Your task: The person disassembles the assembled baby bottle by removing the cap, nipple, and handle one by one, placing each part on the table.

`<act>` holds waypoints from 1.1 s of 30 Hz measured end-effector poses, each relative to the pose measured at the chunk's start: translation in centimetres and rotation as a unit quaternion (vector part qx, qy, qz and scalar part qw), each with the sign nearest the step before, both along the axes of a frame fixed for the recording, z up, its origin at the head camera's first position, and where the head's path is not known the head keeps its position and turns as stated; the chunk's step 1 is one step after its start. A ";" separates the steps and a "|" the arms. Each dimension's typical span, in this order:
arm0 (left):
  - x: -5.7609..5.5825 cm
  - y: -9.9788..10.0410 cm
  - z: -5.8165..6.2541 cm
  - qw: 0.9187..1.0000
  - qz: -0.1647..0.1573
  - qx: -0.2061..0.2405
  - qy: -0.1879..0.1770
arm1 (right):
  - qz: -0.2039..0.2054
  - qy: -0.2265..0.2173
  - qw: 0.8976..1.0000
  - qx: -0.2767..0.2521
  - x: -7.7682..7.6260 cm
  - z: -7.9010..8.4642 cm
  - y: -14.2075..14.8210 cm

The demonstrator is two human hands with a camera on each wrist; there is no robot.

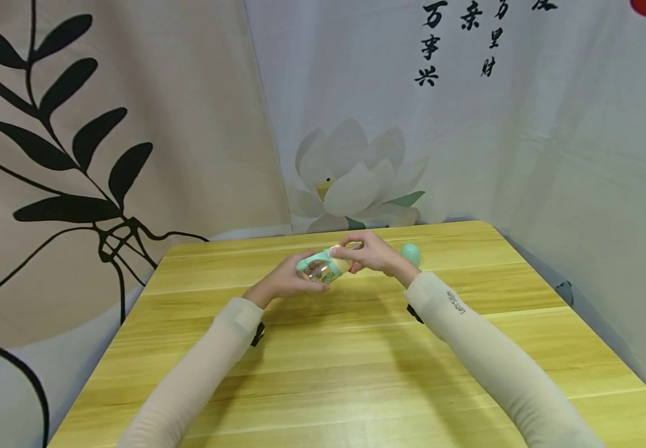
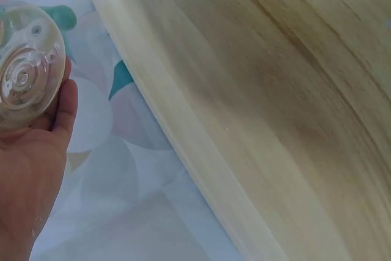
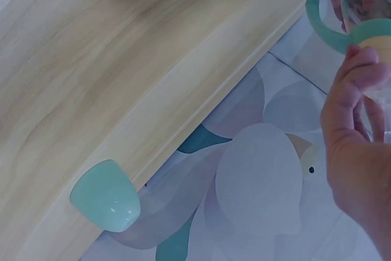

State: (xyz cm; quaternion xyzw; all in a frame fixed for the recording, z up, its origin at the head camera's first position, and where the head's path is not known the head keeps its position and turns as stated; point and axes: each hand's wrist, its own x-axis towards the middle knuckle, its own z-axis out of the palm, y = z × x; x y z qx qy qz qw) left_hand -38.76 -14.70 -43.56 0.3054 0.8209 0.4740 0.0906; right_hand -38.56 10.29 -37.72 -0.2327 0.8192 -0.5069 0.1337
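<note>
A clear baby bottle [image 1: 318, 270] with mint-green handles is held tilted over the far part of the table. My left hand [image 1: 288, 279] grips its body from the left. In the left wrist view the round, ringed base of the bottle [image 2: 24, 80] faces the camera, with fingers behind it. On the bottle's other end, my right hand [image 1: 377, 254] pinches the cream collar [image 3: 377, 43] between thumb and fingers. One curved green handle [image 3: 314, 19] sticks out beside these fingertips. A mint-green cap [image 1: 410, 253] sits on the table just beyond the right wrist.
The wooden table [image 1: 323, 373] ends at a far edge close behind the hands. The cap lies near that edge. A printed cloth [image 1: 350, 93] with a lotus, leaves and characters hangs behind the table and along its sides.
</note>
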 end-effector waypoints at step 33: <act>0.5 -1.3 0.1 0.992 -0.038 -0.020 -0.120 | 0.184 0.083 0.979 0.011 -0.3 1.2 0.6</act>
